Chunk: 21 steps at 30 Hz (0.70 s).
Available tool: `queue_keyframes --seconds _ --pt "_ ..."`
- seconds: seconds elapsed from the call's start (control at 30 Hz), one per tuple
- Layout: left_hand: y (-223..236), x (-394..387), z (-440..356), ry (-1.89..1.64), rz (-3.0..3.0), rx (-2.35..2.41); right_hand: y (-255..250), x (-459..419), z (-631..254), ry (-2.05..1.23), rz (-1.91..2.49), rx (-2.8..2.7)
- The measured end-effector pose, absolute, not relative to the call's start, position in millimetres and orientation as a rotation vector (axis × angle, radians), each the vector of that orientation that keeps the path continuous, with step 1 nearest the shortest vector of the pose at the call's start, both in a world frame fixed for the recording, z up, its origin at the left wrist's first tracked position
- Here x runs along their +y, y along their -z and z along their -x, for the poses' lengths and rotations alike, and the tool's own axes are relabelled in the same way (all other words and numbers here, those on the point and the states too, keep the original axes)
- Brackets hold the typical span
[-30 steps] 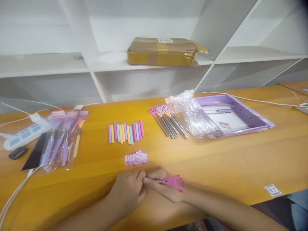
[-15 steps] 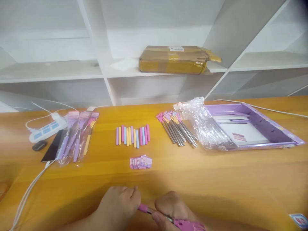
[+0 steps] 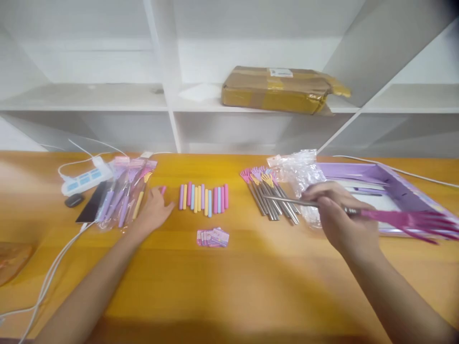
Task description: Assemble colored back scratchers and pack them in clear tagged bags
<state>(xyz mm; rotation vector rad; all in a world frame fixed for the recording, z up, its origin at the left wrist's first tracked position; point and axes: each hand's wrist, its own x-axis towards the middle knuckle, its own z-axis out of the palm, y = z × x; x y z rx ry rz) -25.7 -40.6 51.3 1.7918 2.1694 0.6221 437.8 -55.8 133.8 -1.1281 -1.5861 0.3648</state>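
Observation:
My right hand (image 3: 346, 217) is closed around the metal shaft of a pink back scratcher (image 3: 401, 220). Its claw points right, and the bare rod end points left over other back scratchers (image 3: 274, 196) with bare metal shafts. At the left, my left hand (image 3: 155, 210) is at the table with its thumb stuck out. The tip of a pink handle sleeve (image 3: 163, 190) shows at its curled fingers, which hide the remainder. Beside it lies a row of coloured handle sleeves (image 3: 199, 198). Bagged back scratchers (image 3: 124, 200) lie just left of that hand.
Small printed cards (image 3: 213, 237) are in front of the sleeves. Clear plastic bags (image 3: 301, 174) lie against a purple tray (image 3: 358, 168) at right. A power strip (image 3: 86, 180) with white cables is at left. A taped cardboard box (image 3: 276, 91) sits on the shelf behind.
My hands have parted from the near edge. The left moved forward and left with the pink sleeve; the right moved forward and right with the back scratcher, its rod end now bare.

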Motion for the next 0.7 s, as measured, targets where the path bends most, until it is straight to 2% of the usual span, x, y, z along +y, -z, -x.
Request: queue_keyframes --seconds 0.1,0.17,0.27,0.4,0.5,0.7 --pt "-35 -19 18 -0.712 -1.787 2.160 -137 -26 -444 -0.370 1.257 -1.576" --pt "-28 -17 16 -0.764 -1.814 2.136 -131 -11 -448 -0.221 1.449 -1.670" --pt "-21 -22 15 -0.821 -1.886 2.053 -109 10 -447 0.038 1.752 -1.940" --pt "-16 -28 11 -0.839 -1.978 1.939 -72 30 -440 0.016 2.044 -2.144" --pt "-14 -29 9 -0.833 -2.008 1.908 -52 35 -443 -0.012 2.065 -2.130" --pt "-13 -26 11 -0.824 -2.028 1.890 -34 43 -448 0.041 1.813 -2.110"
